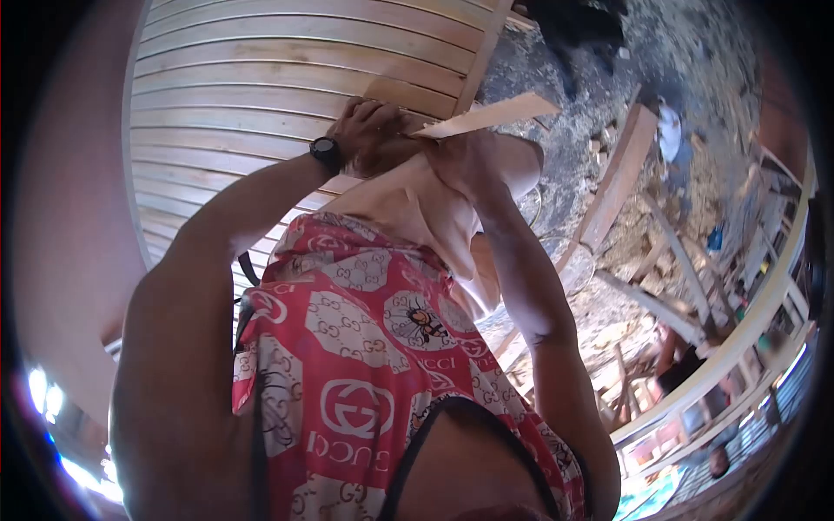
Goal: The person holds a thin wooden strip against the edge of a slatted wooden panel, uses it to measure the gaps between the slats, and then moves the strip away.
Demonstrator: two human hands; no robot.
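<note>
My left hand (pixel 372 130), with a dark watch (pixel 326 153) on the wrist, rests at the edge of a slatted wooden panel (pixel 287 82). Its fingers are curled, and whatever they may hold is hidden. Close beside it, my right hand (pixel 465 161) is closed on a thin, pale wood strip (pixel 495 115). One end of the strip lies by my left fingers; the wider end sticks out to the right. My bent leg in beige trousers (pixel 395 204) is below both hands.
A long plank (pixel 618 178) and several wood offcuts lie on the littered ground to the right. A dark object (pixel 578 30) is at the top. A pale curved rail (pixel 721 365) runs along the lower right, with a person (pixel 682 365) near it.
</note>
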